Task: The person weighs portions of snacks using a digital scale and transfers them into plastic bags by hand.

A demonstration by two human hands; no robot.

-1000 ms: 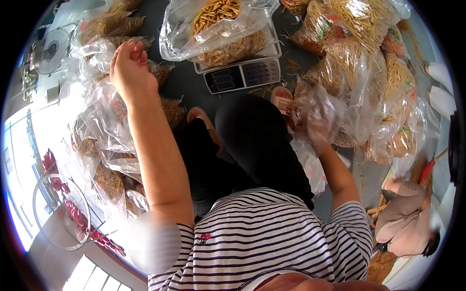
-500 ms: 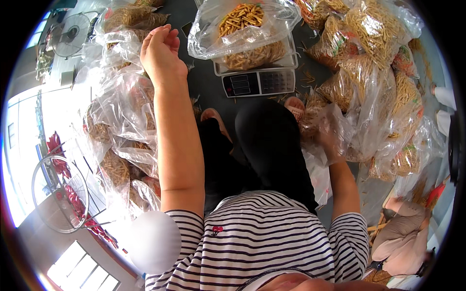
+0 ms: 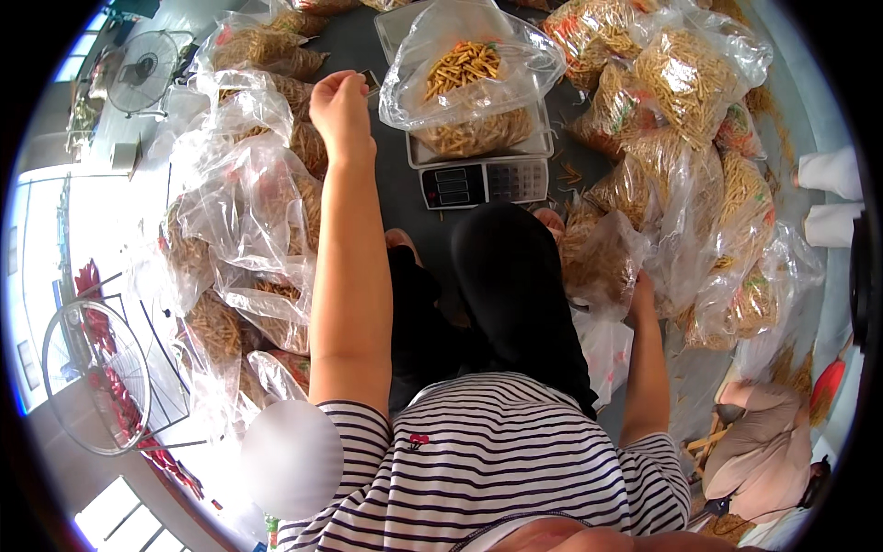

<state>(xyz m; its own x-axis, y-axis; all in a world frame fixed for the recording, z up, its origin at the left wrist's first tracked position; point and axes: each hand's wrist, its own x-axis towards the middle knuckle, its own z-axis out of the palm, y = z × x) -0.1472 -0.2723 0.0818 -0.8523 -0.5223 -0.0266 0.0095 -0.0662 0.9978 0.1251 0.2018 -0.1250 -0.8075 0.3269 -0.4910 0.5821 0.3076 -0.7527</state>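
My left hand (image 3: 339, 109) is raised left of the scale, its fingers curled together. Whether anything small is pinched in them I cannot make out. Past its fingertips lies a small dark flat object (image 3: 370, 81). An open clear plastic bag (image 3: 474, 138) of golden-brown stick-shaped snacks rests on the tray of a digital scale (image 3: 501, 181) between my feet. On the right, my right hand (image 3: 641, 293) is at a clear bag (image 3: 602, 258) beside my knee. The plastic covers its fingers, so their grip is hidden. White plastic (image 3: 607, 350) hangs below that bag.
Filled snack bags (image 3: 681, 83) are heaped along the right, and more bags (image 3: 248, 202) line the left. Loose sticks (image 3: 570, 172) lie on the floor by the scale. A fan (image 3: 145, 69) stands far left, a wheel (image 3: 97, 377) nearer. Another person (image 3: 759, 442) is at lower right.
My left hand has moved right and slightly nearer, its fingers now curled together. My right hand has drawn back toward the edge of the clear bag. The view has shifted somewhat.
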